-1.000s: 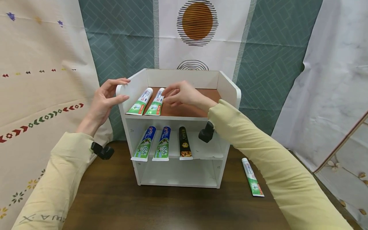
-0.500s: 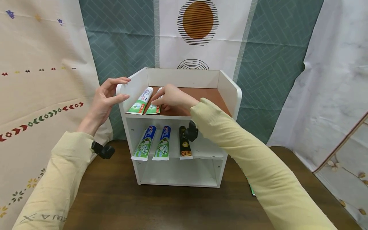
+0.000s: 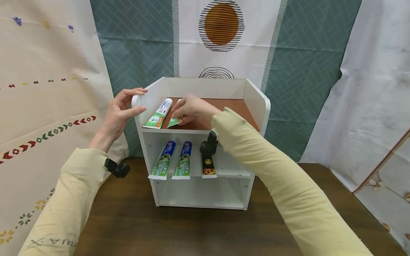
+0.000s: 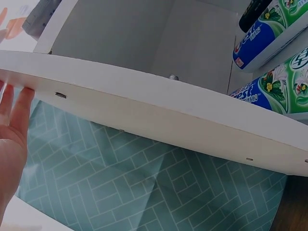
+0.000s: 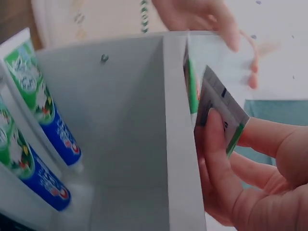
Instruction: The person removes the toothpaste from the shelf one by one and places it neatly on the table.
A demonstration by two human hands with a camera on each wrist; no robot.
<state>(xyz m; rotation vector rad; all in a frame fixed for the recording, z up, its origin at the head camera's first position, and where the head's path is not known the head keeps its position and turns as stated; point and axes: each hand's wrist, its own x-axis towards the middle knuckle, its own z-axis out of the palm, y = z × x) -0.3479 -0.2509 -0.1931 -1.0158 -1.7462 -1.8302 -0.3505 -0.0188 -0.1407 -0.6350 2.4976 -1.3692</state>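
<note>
Green-and-white tube (image 3: 174, 121), print illegible, between right fingers (image 5: 219, 144); left fingers (image 3: 132, 92) around the cabinet wall (image 3: 153, 95)

White-and-green toothpaste tube (image 3: 174, 121), pinched in right hand (image 3: 195, 109) at top tier of white shelf unit (image 3: 192, 131); flat crimped end toward front edge, rest mostly hidden by hand. Touching the board or not, can't tell. Matching tube (image 3: 159, 114) lies just left of it, slanted, cap to the back. Left hand (image 3: 116, 112) grips unit's left side panel near top front. Middle tier: two blue-green tubes (image 3: 163, 161), one black tube (image 3: 209, 166), partly covered, crimped ends forward.
</note>
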